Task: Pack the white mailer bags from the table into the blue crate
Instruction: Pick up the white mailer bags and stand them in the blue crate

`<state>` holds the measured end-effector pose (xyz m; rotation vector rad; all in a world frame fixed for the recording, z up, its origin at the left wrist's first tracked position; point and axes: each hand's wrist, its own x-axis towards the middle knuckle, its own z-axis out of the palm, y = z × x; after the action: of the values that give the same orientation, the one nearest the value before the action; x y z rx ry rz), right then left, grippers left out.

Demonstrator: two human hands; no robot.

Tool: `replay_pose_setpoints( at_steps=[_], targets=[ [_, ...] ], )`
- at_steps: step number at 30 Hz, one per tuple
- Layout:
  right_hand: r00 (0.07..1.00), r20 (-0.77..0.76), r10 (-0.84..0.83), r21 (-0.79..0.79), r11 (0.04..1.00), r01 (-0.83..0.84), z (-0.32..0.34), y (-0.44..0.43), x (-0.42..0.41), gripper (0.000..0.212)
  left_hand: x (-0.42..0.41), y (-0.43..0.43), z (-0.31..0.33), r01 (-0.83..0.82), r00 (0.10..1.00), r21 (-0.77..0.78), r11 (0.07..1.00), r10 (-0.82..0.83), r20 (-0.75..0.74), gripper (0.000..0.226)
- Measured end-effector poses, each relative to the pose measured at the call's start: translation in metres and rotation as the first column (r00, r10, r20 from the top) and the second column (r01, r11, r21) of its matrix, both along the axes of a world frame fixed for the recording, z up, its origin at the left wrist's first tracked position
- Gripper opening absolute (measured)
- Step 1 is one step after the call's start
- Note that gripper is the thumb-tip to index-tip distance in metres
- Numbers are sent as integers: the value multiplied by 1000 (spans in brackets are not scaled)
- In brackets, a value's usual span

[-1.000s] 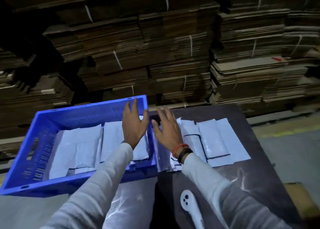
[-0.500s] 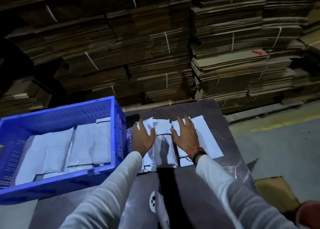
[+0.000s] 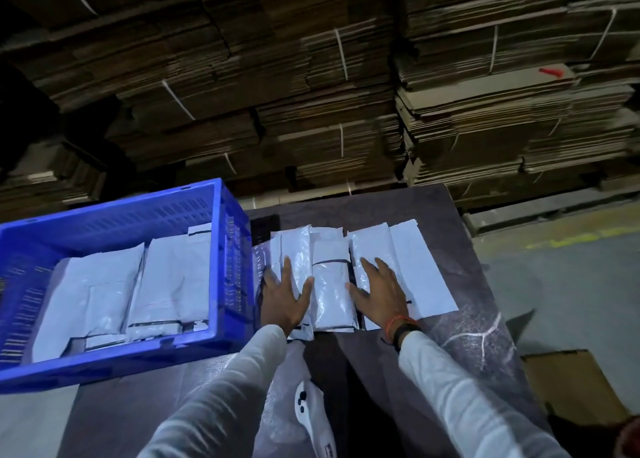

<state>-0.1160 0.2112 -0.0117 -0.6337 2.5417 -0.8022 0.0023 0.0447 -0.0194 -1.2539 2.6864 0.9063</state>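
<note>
Cardboard stacks [image 3: 311, 94], flattened and strapped in bundles, fill the far side. In front of them stands a dark desk [image 3: 381, 205]. A blue crate [image 3: 121, 364] sits on its left part. Several white mailer bags [image 3: 100, 295] lie flat and overlapping inside the crate. A further row of mailer bags [image 3: 332, 295] lies side by side on the desk, just right of the crate wall. The left hand [image 3: 282, 298] rests flat on the bags nearest the crate, fingers spread. The right hand [image 3: 381, 295] rests flat right of centre, fingers spread. One bag lies uncovered between the hands, and neither hand pinches anything. The right wrist carries wristbands [image 3: 405, 329], black and orange.
</note>
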Motion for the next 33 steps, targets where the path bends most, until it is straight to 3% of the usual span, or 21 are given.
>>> replay_pose_setpoints(
  at_steps=[5, 12, 20, 25, 29, 33],
  targets=[
    [998, 29, 52, -75, 996, -49, -4, -27, 21, 75, -9, 6, -5, 91, 995, -110, 990, -95, -27, 76],
    [999, 53, -1, 68, 998, -3, -3, -49, 33, 108, -7, -1, -6, 136, 990, -214, 967, -142, -12, 64],
    [987, -94, -133, 69, 988, 140, 1, -28, 20, 97, -8, -5, -5, 36, 998, 6, 999, -37, 47, 83],
    [963, -194, -186, 67, 977, 202, -8, 0, 4, 90, -12, 3, -9, 55, 997, -108, 993, -48, 62, 66],
    [971, -190, -143, 169, 970, 176, -11, -1, 3, 108, -15, 19, -17, 171, 985, -284, 943, -161, 60, 70],
    [971, -204, -125, 199, 966, 166, -13, -5, 4, 115, -27, 35, -17, 265, 964, -254, 930, -256, 71, 75]
  ],
)
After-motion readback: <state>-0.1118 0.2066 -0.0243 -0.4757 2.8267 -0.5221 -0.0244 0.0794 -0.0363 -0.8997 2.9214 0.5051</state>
